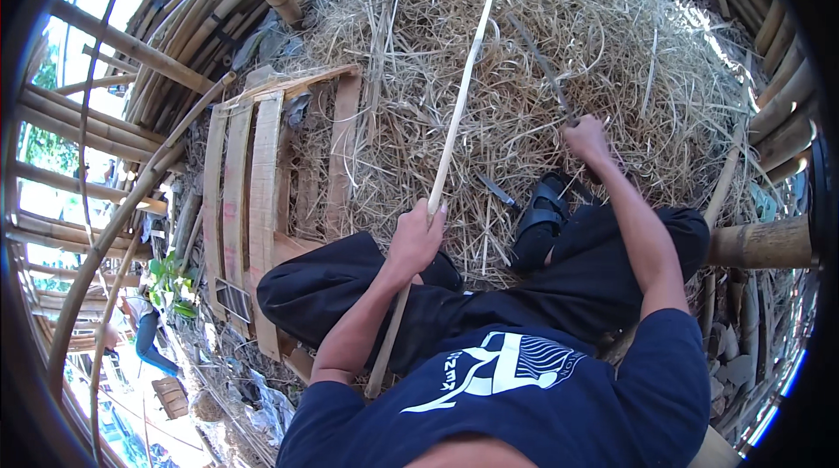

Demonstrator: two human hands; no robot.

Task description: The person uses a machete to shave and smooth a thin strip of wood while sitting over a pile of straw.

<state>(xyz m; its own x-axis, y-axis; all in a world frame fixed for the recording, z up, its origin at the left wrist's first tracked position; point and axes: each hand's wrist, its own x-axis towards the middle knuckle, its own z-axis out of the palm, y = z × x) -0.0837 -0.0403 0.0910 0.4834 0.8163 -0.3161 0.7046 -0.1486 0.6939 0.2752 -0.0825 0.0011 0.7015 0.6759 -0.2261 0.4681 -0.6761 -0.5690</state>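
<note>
"What does the left hand have hold of?"

"A long, pale bamboo strip. The fingers are closed around it. It slants from the top edge of the view down through the fist, and its darker lower end lies by the dark trousers, close to the navy T-shirt."

"And the right hand?"

"Its fingers are curled shut round the grip of a long-bladed knife. The dark blade points forward and a little left, well apart from the strip."

"Is the blade touching the heap of shavings?"

"I can't tell; it is seen against them from above."

"Anything near the feet?"

"A second, smaller blade lies on the shavings, just beside the dark sandal on the right foot."

"What stands around the person?"

"A slatted wooden crate sits to the left, beside the left knee. A thick bamboo pole reaches in by the right knee."
</note>
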